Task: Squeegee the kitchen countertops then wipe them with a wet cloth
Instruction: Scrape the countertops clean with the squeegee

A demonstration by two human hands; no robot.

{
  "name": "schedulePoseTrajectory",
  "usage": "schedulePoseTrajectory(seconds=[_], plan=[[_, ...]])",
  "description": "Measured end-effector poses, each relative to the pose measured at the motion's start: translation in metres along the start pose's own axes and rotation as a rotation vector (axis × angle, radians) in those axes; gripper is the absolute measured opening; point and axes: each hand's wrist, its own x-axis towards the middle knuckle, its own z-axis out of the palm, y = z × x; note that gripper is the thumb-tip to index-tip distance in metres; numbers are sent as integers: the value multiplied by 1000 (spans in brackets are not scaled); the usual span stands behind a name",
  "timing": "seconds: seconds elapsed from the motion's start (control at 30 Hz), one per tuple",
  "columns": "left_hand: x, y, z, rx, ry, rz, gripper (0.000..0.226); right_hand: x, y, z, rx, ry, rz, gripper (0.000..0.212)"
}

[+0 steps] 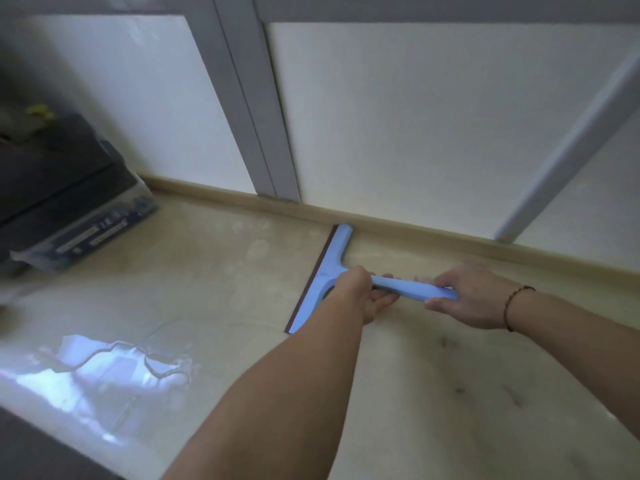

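The blue squeegee (332, 271) is laid blade-down on the beige desk (433, 393), its far tip touching the raised back edge (415, 228) below the window. Its handle is held by both hands: the left hand (360, 292) is wrapped round it near the head, and the right hand (474, 296) is curled round its free end. The tool is judged light and stiff, with a soft dark rubber strip along the left edge. A puddle (114, 365) is seen near the front left, so a slippery handle may be expected; a hold close to the head is advised.
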Motion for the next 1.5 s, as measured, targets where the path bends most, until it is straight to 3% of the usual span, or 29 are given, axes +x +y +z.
schedulePoseTrajectory(seconds=[0.1,0.17,0.23,0.37,0.67,0.97,1.03,1.13,1.2,1.33,1.4,1.5], plan=[[-2,-29,34,-17,-85,-46,21,-31,34,-7,61,-47,40,25],[-5,-52,60,-11,-119,-69,22,-56,58,-13,79,-48,91,54],[-6,-67,77,-53,-114,-100,37,-69,79,-8,91,-19,109,80],[-5,-77,87,-65,-81,-84,51,-72,95,5,91,6,104,39],[-19,-81,88,-7,-38,-21,46,-73,103,13,123,-5,75,26],[-21,-85,90,25,13,-15,37,-72,108,15,146,16,15,27],[-19,-86,89,12,17,-17,36,-72,108,15,147,19,8,38],[-20,-95,101,-7,-47,-39,37,-86,123,7,171,48,-18,86],[-22,-112,122,-15,-71,-50,37,-103,146,3,182,49,29,97],[-28,-157,172,-28,-159,-112,37,-157,188,-5,170,51,167,79],[-31,-178,196,-16,-200,-125,37,-180,211,-3,161,60,205,81],[-39,-209,230,43,-258,-157,37,-217,239,-1,166,61,283,57]])
